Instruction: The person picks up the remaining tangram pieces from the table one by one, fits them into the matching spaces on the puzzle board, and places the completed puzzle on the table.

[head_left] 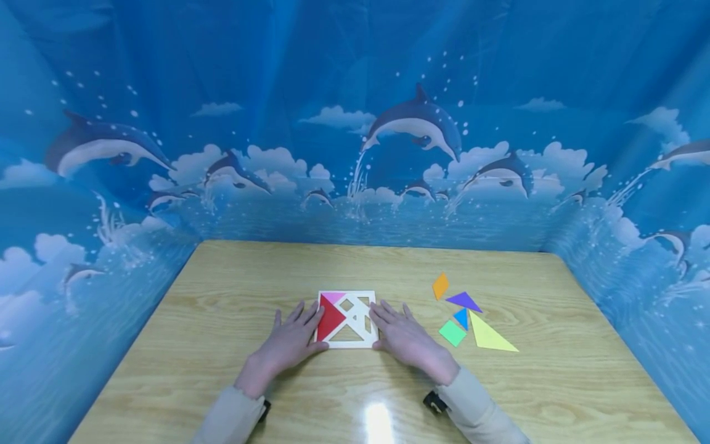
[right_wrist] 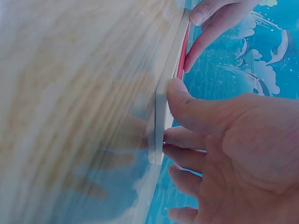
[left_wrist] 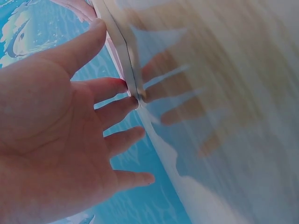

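A white tangram frame lies flat on the table, with wood showing through its cut-outs. Set in its left part are a red triangle and, at the top left, a pink piece. My left hand touches the frame's left edge, its index fingertip over the red triangle. Along the opposite edge, my right hand rests thumb and fingertips. Fingers of both hands are extended and spread, palms low over the table. The right wrist view shows the thumb against the frame's side.
Right of the right hand lie loose pieces: an orange parallelogram, a purple triangle, a small blue triangle, a green square and a large yellow triangle. A blue dolphin-print curtain encloses the wooden table.
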Available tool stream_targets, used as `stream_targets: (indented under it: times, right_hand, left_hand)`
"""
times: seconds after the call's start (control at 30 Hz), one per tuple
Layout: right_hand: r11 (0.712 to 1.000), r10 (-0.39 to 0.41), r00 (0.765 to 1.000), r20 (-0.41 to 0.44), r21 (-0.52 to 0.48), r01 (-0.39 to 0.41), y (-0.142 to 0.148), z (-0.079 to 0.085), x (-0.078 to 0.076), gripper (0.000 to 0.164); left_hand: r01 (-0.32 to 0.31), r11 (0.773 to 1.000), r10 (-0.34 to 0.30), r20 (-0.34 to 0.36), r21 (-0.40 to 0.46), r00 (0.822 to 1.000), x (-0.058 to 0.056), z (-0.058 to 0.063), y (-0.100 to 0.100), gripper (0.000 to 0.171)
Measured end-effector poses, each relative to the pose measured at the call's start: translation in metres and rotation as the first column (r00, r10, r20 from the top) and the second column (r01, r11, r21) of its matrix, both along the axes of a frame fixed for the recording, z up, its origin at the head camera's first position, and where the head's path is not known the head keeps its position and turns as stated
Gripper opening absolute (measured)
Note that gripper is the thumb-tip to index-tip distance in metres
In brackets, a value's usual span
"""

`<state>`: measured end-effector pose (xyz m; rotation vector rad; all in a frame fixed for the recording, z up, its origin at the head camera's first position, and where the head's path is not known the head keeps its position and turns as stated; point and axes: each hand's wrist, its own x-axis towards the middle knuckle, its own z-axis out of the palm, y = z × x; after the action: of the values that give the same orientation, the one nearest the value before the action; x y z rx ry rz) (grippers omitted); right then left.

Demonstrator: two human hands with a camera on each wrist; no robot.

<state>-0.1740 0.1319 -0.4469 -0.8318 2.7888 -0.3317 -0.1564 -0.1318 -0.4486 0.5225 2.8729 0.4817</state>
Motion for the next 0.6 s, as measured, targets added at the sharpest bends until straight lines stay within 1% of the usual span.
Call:
stream_targets:
  times: [0.37, 0.6]
  right_hand:
    - [1.0, 0.001, 1.0, -0.011, -0.005, -0.001, 0.007, -0.002, 0.002, 0.071]
    - [1.0, -0.002, 1.0, -0.02, -0.01, 0.002, 0.011, -0.003, 0.003, 0.071]
  left_hand:
    - [0.017, 1.0, -0.017, 0.006, -0.004, 1.0, 0.001, 0.001, 0.004, 0.074]
    - [0.015, 1.0, -0.016, 0.019, 0.013, 1.0, 0.002, 0.002, 0.007, 0.074]
